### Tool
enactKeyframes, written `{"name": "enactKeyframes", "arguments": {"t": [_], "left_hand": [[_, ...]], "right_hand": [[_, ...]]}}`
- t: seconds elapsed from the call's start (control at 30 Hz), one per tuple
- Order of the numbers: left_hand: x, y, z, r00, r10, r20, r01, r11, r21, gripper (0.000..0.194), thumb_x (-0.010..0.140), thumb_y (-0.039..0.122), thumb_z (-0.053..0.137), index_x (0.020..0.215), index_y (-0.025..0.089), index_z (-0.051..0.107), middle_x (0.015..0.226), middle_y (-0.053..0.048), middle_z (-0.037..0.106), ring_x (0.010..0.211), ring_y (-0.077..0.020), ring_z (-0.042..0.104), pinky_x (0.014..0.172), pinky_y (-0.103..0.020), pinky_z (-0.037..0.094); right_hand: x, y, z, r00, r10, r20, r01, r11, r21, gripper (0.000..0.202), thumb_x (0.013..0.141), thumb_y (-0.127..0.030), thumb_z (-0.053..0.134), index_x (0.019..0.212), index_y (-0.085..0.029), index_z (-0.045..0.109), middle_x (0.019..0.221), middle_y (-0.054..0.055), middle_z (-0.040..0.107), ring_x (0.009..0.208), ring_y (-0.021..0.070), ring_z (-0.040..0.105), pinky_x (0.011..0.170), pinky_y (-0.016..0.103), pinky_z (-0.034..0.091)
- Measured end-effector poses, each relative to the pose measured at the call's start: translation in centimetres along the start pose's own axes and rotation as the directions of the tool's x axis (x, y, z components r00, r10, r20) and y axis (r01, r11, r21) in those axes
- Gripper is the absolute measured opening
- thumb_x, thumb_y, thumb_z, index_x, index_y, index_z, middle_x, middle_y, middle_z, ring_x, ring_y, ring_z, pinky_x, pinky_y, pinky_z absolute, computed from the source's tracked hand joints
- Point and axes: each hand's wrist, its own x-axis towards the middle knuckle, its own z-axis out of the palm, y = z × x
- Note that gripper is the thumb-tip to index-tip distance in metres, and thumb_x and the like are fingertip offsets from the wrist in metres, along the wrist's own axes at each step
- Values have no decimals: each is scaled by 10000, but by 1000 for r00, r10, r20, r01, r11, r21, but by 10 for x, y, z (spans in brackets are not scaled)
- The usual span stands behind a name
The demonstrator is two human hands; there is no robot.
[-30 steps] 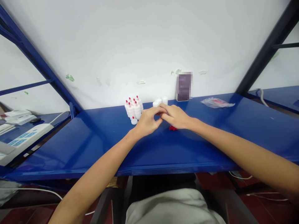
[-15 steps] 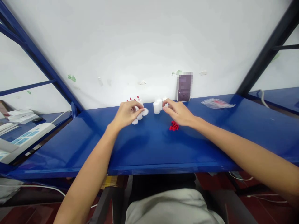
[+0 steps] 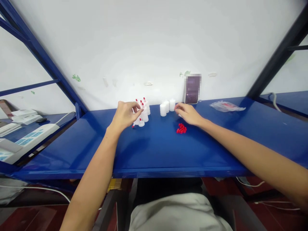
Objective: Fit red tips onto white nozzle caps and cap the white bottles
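Note:
My left hand [image 3: 126,114] hovers at the left of a group of white bottles [image 3: 145,116] with red-tipped nozzles. Its fingers are curved, with thumb and forefinger slightly apart and nothing visible between them. Below the fingertips, a white nozzle cap [image 3: 141,123] with a red tip stands on the blue table [image 3: 146,150]. Part of the group is hidden behind that hand. My right hand [image 3: 189,114] is just right of three white bottles without nozzles [image 3: 163,110]. Its fingers are loosely bent and seem empty, though the palm is hidden. A pile of small red caps [image 3: 181,128] lies below it.
Against the wall leans a phone-like device [image 3: 192,89] with a blurred screen. Farther right lies a clear plastic bag [image 3: 226,106] with something red inside. A white power strip [image 3: 33,136] is on the left, beyond a blue frame post [image 3: 45,57].
My left hand has drawn back to the left, and the white disc at its fingertips no longer shows there. My right hand has shifted right, away from the white bottles.

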Motion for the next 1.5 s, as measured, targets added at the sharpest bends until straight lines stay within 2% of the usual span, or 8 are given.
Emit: {"name": "enactKeyframes", "arguments": {"t": [0.2,0.3,0.4,0.57,0.77,0.97,1.3,1.5], "left_hand": [[2,10,-8,991,-112,-70,112,994,-2,260,858,374,601,742,168,708,610,-6,682,563,-140,621,698,-266,485],[-6,0,-24,968,-244,62,239,968,78,317,870,440,571,785,176,725,745,-45,736,684,-191,666,707,-292,486],[-25,-14,-33,890,-349,293,302,933,195,446,817,608,605,875,187,739,842,-76,751,757,-247,681,672,-316,485],[-58,-25,-26,866,-231,444,203,973,111,478,862,635,546,1022,217,712,964,-66,748,802,-238,690,708,-320,501],[-47,-15,-24,967,-150,206,171,981,-87,442,871,595,596,1047,194,665,1054,-68,734,889,-221,680,788,-328,546],[-31,-26,-12,990,-27,139,34,998,-46,452,898,609,564,982,175,663,949,-74,663,804,-190,613,769,-337,513],[-25,-26,0,963,-15,269,-8,996,83,349,894,492,620,1033,172,640,909,-73,693,783,-208,654,727,-307,466],[-11,-12,-4,873,-79,481,-125,917,378,316,922,358,581,1211,249,646,1019,-104,732,875,-283,697,708,-314,454]], "right_hand": [[1,8,3,992,125,19,-125,992,0,244,869,-359,504,807,-183,660,706,22,684,708,183,621,697,282,410],[2,9,4,992,122,0,-122,990,-70,263,877,-331,471,748,-186,649,640,10,652,648,172,595,667,281,386],[3,9,6,994,96,-51,-101,990,-96,298,881,-293,426,682,-187,620,610,9,627,615,166,572,650,282,373],[5,9,9,989,103,-105,-108,994,-37,338,889,-295,403,654,-185,619,595,5,617,596,163,580,644,277,382],[5,8,9,987,114,-115,-117,993,-26,378,896,-331,406,657,-187,659,610,10,623,633,172,587,664,287,381],[4,0,6,965,189,-181,-177,981,80,334,867,-329,456,617,-186,626,559,6,610,557,164,577,626,294,410],[1,-7,7,965,178,-195,-144,974,177,288,845,-314,480,615,-187,598,542,4,592,494,153,571,567,288,443],[1,-5,8,980,121,-158,-101,986,134,322,862,-355,452,635,-188,608,563,10,577,551,162,562,579,286,412]]}}
